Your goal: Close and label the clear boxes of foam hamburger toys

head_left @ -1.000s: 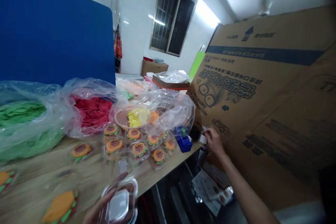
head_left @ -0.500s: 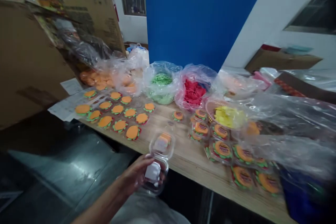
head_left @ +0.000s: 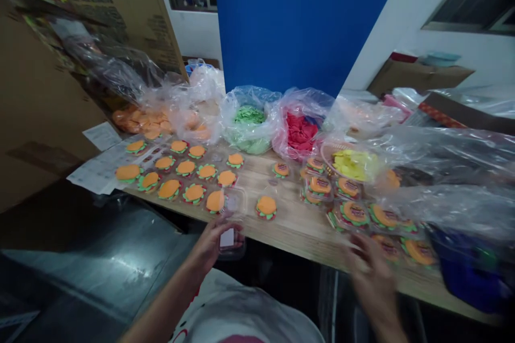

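A tall blue upright panel (head_left: 306, 21) stands behind a long pale wooden tabletop (head_left: 289, 225), with big brown cardboard cartons (head_left: 48, 91) leaning at the left end. Along the back of the table lie crumpled clear plastic bags: one of orange foam pieces (head_left: 153, 118), one of green pieces (head_left: 249, 120), one of red pieces (head_left: 300, 131), and beside them a pink woven basket of yellow pieces (head_left: 354, 163). In front of these, rows of small burger-shaped foam toys (head_left: 177, 171) sit loose on white printed sheets at the left, while more of them, packed in clear cases (head_left: 354, 213), cluster at the right; one loose burger (head_left: 266, 206) lies alone near the front edge. The left hand (head_left: 211, 244) is closed around a small clear hinged plastic case (head_left: 231, 225), held at the table's front edge with its lid standing open just beside the nearest loose burger in the left rows; the thumb rests across the lower half. The right hand (head_left: 372, 270) hovers blurred over the front edge near the packed cases, and whether its fingers are spread or curled I cannot tell. The case hangs partly past the edge, so a loosened hold could drop it to the floor, and the open lid could knock the neighbouring burger out of its row.
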`<state>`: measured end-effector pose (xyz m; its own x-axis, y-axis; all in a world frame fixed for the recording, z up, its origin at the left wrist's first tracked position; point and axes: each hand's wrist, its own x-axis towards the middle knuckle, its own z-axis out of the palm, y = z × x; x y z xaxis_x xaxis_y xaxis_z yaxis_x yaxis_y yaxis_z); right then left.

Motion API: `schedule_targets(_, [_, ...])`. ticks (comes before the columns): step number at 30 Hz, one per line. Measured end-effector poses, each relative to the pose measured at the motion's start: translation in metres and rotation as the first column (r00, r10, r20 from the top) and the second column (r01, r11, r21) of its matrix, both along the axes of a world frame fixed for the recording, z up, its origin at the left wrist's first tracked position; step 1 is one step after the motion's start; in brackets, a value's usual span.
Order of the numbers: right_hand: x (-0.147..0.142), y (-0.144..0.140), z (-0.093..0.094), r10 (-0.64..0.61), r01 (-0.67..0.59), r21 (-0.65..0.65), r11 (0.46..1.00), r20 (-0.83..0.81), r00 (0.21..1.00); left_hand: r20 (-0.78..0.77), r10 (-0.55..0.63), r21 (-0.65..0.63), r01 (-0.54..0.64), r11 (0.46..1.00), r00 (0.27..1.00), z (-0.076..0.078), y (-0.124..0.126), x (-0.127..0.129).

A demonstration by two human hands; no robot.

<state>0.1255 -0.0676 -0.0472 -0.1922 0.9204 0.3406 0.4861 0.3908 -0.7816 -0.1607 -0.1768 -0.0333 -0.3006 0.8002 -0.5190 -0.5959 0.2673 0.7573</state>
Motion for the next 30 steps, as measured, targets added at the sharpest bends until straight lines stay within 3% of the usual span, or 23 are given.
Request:
schedule_targets(3, [-0.073, -0.007, -0.001, 0.086, -0.077, -0.051, 0.996, 0.214, 0.973, 0.000, 0.013, 0.001, -0.013, 1.000, 1.000, -0.003, -0.004, 0.000])
schedule_targets(6, [-0.145, -0.002, -0.002, 0.062, -0.036, -0.072, 0.997, 0.389, 0.919, -0.001, 0.028, -0.007, -0.028, 1.000, 1.000, -0.008, -0.010, 0.001])
schedule_targets(10, [-0.185, 0.005, -0.009, -0.014, 0.058, -0.068, 0.996, 0.524, 0.851, 0.017, 0.042, 0.028, -0.043, 0.999, 0.999, -0.020, -0.017, 0.003])
schedule_targets(14, [-0.180, 0.009, -0.017, -0.057, 0.090, -0.031, 0.995, 0.563, 0.825, 0.038, 0.002, 0.074, -0.005, 0.997, 0.999, -0.027, -0.017, 0.004])
schedule_targets(18, [-0.159, 0.014, -0.012, -0.073, 0.079, 0.006, 0.997, 0.445, 0.892, -0.029, -0.035, 0.130, 0.039, 0.991, 0.999, -0.030, -0.001, 0.006])
schedule_targets(21, [-0.140, 0.015, 0.004, -0.094, 0.096, 0.010, 0.995, 0.352, 0.931, -0.167, -0.043, 0.175, 0.073, 0.982, 0.985, -0.036, 0.026, 0.010])
schedule_targets(24, [-0.125, 0.013, 0.025, -0.102, 0.093, 0.044, 0.995, 0.287, 0.953, -0.395, -0.046, 0.143, 0.111, 0.983, 0.918, -0.040, 0.058, 0.012])
schedule_targets(27, [-0.118, 0.009, 0.044, -0.084, 0.059, 0.110, 0.992, 0.244, 0.966, -0.563, 0.052, 0.146, 0.037, 0.989, 0.825, -0.034, 0.075, 0.012])
schedule_targets(30, [-0.118, 0.005, 0.057, -0.048, 0.020, 0.124, 0.992, 0.233, 0.971, -0.577, 0.180, 0.230, -0.054, 0.972, 0.797, -0.015, 0.072, 0.015])
